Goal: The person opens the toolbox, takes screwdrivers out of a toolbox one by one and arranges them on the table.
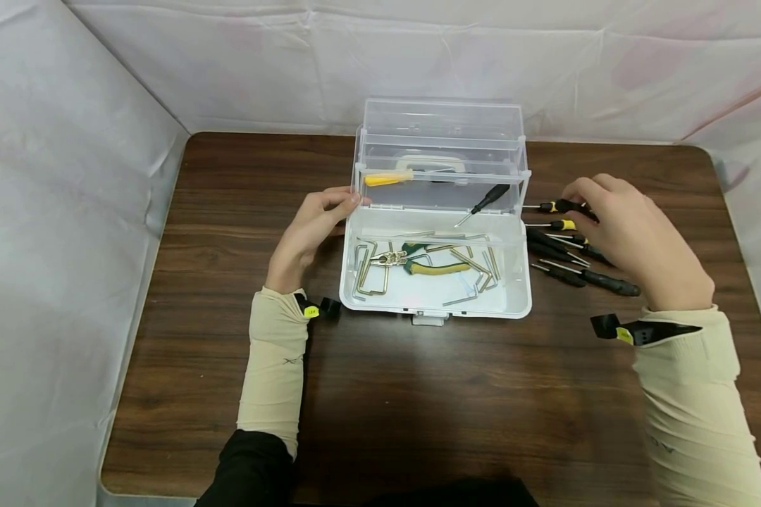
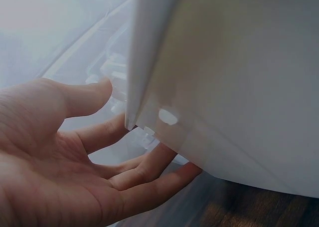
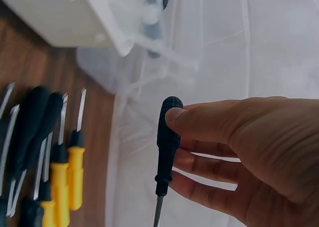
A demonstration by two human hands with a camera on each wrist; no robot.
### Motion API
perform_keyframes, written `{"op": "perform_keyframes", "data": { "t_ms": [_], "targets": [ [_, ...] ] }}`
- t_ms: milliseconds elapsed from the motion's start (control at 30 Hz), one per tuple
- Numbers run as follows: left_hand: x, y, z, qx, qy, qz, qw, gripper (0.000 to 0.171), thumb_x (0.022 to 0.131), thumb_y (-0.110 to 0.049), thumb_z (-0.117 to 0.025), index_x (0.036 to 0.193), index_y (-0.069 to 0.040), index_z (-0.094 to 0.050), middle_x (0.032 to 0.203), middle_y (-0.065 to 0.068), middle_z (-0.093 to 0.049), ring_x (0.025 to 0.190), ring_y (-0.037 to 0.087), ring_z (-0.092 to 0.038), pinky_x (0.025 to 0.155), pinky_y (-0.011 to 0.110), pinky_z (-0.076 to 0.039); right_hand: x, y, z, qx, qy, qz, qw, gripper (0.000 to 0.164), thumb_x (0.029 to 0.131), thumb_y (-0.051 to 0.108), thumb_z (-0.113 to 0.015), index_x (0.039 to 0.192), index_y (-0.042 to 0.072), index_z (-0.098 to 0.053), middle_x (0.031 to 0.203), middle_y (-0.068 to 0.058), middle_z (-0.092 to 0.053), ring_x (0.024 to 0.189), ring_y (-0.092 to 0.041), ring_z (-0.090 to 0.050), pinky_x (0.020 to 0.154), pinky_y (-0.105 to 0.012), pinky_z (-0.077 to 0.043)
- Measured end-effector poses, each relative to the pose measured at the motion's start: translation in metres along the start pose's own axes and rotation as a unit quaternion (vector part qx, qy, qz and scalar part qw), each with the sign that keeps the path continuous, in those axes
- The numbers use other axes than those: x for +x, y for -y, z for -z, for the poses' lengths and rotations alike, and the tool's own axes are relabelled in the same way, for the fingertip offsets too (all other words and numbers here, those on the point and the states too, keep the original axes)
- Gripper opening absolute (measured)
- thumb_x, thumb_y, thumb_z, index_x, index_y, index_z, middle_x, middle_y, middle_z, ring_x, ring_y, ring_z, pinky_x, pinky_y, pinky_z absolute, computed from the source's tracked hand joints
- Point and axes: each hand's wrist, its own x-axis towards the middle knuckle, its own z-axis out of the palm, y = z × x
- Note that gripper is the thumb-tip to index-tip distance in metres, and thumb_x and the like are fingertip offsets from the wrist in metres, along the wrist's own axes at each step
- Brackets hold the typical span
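A white toolbox (image 1: 510,299) with a clear lid (image 1: 440,116) raised at its back stands on the table. My left hand (image 1: 313,229) is at its back left corner, with loosely extended fingers (image 2: 154,167) touching the box's side and the thumb apart from the wall. To the right of the box, my right hand (image 1: 640,243) pinches the black handle of a screwdriver (image 3: 168,132) between thumb and fingers, its shaft pointing down in the right wrist view. Pliers (image 1: 437,268) with green and yellow handles and several hex keys (image 1: 374,291) lie in the box.
Several black and yellow screwdrivers (image 1: 611,284) lie on the brown table (image 1: 456,394) right of the box. A yellow-handled screwdriver (image 1: 383,179) and a small black one (image 1: 491,197) are by the lid. White cloth (image 1: 260,63) hangs behind and at the sides.
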Motion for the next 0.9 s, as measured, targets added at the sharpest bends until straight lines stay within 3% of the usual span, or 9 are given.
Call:
{"op": "perform_keyframes", "data": {
  "t_ms": [467, 733, 900],
  "targets": [
    [0.001, 0.001, -0.001, -0.004, -0.001, -0.002, 1.0000, 0.040, 0.109, -0.027, -0.058, 0.131, 0.004, -0.069, 0.163, 0.006, -0.044, 0.148, 0.024, -0.044, 0.112, 0.056, -0.048, -0.032, -0.043, -0.032, -0.012, 0.015, -0.042, 0.999, 0.029, 0.096, 0.001, -0.071, 0.124, 0.005, -0.063, 0.117, -0.023, -0.065, 0.101, -0.046, -0.064, 0.075, -0.065, -0.048],
    [0.002, 0.001, 0.000, 0.007, 0.001, 0.001, 1.0000, 0.040, 0.108, -0.029, -0.058, 0.132, 0.002, -0.069, 0.164, 0.006, -0.042, 0.149, 0.025, -0.042, 0.114, 0.057, -0.046, -0.050, -0.060, -0.053, 0.003, -0.012, -0.046, 0.999, 0.024, 0.094, -0.001, -0.072, 0.117, 0.002, -0.065, 0.113, -0.023, -0.066, 0.102, -0.046, -0.064, 0.079, -0.065, -0.048],
    [0.002, 0.001, 0.001, 0.009, 0.001, -0.002, 1.0000, 0.041, 0.108, -0.030, -0.059, 0.132, 0.001, -0.069, 0.164, 0.005, -0.043, 0.149, 0.025, -0.042, 0.113, 0.057, -0.046, -0.059, -0.065, -0.063, 0.006, -0.032, -0.044, 0.999, 0.024, 0.093, -0.003, -0.073, 0.114, 0.002, -0.065, 0.109, -0.022, -0.066, 0.096, -0.045, -0.065, 0.074, -0.065, -0.047]
  ]
}}
